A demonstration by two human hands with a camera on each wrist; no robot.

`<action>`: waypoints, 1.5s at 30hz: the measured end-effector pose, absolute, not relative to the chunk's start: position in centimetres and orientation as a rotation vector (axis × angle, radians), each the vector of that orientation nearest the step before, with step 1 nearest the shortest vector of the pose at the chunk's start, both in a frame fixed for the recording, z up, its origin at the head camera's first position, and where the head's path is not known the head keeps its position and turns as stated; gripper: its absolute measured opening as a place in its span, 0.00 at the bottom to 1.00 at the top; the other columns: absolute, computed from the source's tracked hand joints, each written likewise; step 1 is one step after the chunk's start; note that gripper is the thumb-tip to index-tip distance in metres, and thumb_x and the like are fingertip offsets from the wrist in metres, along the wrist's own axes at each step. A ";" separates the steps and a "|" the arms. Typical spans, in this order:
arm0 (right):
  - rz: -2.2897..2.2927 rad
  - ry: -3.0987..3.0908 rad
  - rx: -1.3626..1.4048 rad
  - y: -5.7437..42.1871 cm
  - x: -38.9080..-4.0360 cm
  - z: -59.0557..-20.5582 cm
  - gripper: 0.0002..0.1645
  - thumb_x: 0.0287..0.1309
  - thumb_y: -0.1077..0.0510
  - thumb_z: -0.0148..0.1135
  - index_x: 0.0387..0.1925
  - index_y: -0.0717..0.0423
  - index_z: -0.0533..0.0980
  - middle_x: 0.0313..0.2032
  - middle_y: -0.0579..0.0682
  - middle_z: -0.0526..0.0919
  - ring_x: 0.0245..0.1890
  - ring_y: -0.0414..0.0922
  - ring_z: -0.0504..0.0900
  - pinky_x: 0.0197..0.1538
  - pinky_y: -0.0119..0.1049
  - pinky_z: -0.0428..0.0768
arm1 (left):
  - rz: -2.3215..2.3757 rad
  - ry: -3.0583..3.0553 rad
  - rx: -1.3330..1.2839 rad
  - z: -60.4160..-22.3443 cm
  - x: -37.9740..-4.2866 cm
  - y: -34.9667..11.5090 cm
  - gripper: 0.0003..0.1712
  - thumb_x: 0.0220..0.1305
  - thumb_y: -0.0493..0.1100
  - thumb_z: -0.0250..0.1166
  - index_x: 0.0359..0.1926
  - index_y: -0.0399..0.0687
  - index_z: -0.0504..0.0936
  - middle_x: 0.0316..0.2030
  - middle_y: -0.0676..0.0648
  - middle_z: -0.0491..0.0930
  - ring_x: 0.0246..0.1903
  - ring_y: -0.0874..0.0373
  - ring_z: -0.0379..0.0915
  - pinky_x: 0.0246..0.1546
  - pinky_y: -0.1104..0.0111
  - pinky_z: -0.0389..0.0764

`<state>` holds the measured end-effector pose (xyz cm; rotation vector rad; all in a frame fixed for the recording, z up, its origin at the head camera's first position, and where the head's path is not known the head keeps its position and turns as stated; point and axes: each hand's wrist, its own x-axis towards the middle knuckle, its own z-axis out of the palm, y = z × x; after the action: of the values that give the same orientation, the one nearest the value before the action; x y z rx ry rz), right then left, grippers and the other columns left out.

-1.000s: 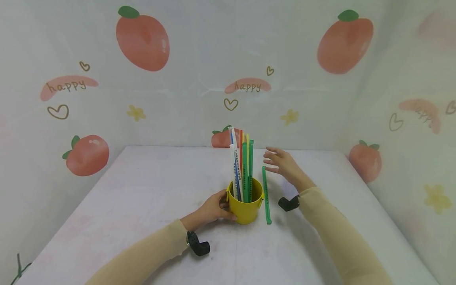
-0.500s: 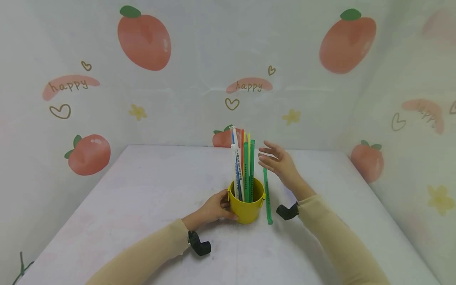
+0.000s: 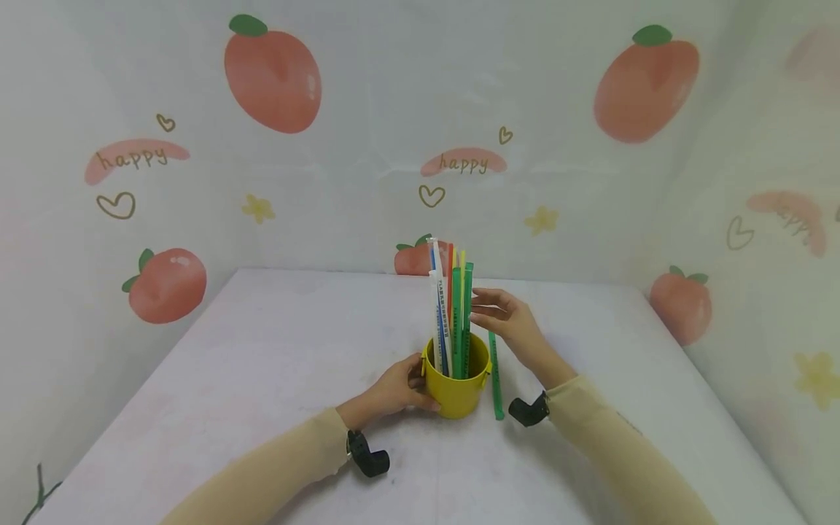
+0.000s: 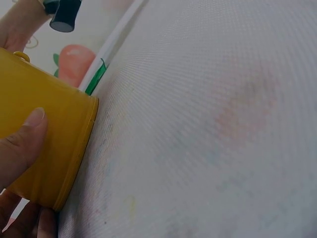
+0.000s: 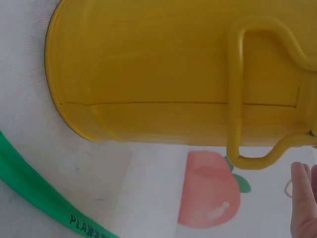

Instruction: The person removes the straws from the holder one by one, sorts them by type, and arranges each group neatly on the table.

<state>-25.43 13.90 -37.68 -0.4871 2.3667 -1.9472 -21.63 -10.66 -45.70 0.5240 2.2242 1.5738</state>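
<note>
A small yellow metal bucket (image 3: pixel 456 398) stands upright on the table, holding several wrapped straws in white (image 3: pixel 438 321), green (image 3: pixel 457 321) and other colours. My left hand (image 3: pixel 397 384) grips the bucket from the left. Its thumb lies along the near wall in the left wrist view, with fingers behind. My right hand (image 3: pixel 508 321) is raised over the right side of the bucket, fingers extended toward the upper part of the rightmost green straw (image 3: pixel 468 306). Whether the fingertips touch it cannot be told. One loose green wrapped straw (image 3: pixel 496 386) lies on the table beside the bucket.
The table (image 3: pixel 315 328) is covered in pale cloth, and a white curtain (image 3: pixel 367 87) printed with peaches rises behind it. The bucket's side handle (image 5: pixel 237 99) sticks out toward my right hand. Each wrist carries a black camera (image 3: pixel 369 453).
My right hand has moved left and, over the last half second, down, from above the loose green straw to beside the straws in the bucket. My left hand keeps its grip on the bucket.
</note>
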 end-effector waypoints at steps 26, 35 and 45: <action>-1.873 2.398 -0.454 13.3 -25.4 -38.3 0.25 0.58 0.59 0.68 0.55 0.61 0.73 0.49 0.58 0.78 0.46 0.45 0.83 0.56 0.40 0.82 | 1.581 2.206 0.532 -45.5 -21.4 -10.6 0.50 0.48 0.37 0.77 0.70 0.43 0.61 0.67 0.41 0.67 0.64 0.45 0.67 0.65 0.56 0.71; -1.887 2.394 -0.460 13.4 -25.4 -38.0 0.25 0.57 0.59 0.68 0.55 0.60 0.73 0.49 0.58 0.78 0.46 0.45 0.83 0.55 0.41 0.82 | 1.576 2.215 0.527 -45.3 -21.4 -10.7 0.51 0.47 0.37 0.78 0.71 0.43 0.60 0.67 0.41 0.66 0.64 0.44 0.67 0.65 0.57 0.71; -2.002 2.311 -0.540 13.7 -25.1 -37.1 0.25 0.57 0.63 0.67 0.55 0.64 0.71 0.47 0.58 0.77 0.40 0.39 0.84 0.45 0.38 0.86 | 1.562 2.232 0.516 -45.4 -21.5 -10.6 0.52 0.46 0.37 0.78 0.70 0.42 0.61 0.67 0.40 0.66 0.64 0.44 0.67 0.65 0.57 0.71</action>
<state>-25.09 13.70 -37.12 -0.5402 2.3111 -2.0015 -21.45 -10.60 -45.36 0.5158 2.2321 1.5618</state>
